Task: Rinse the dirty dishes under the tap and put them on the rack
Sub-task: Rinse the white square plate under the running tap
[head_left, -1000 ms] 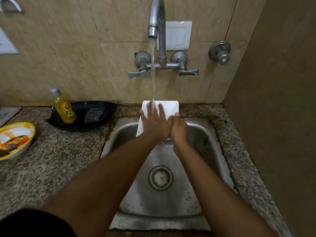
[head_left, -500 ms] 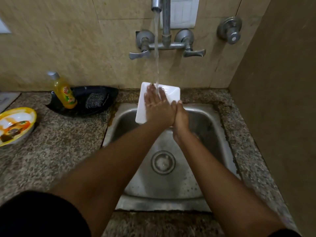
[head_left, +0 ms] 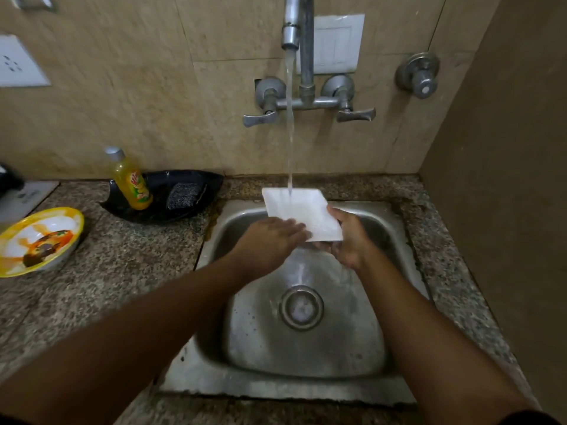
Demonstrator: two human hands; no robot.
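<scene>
Right hand (head_left: pixel 346 237) grips the white square plate (head_left: pixel 302 214) under the tap (head_left: pixel 291 35) stream. Left hand (head_left: pixel 270 240) lies flat on it, fingers straight.

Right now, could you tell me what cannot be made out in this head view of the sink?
- Rack: not in view at all.
- Underside of the white plate: turned away; the right hand holds it from below, so its fingers are mostly hidden.
- Left hand: fingertips blurred over the plate edge.
- Tap: top cut off by the frame.
- Bottle label: too small to read.
- Dark object at the left edge: cut off.
</scene>
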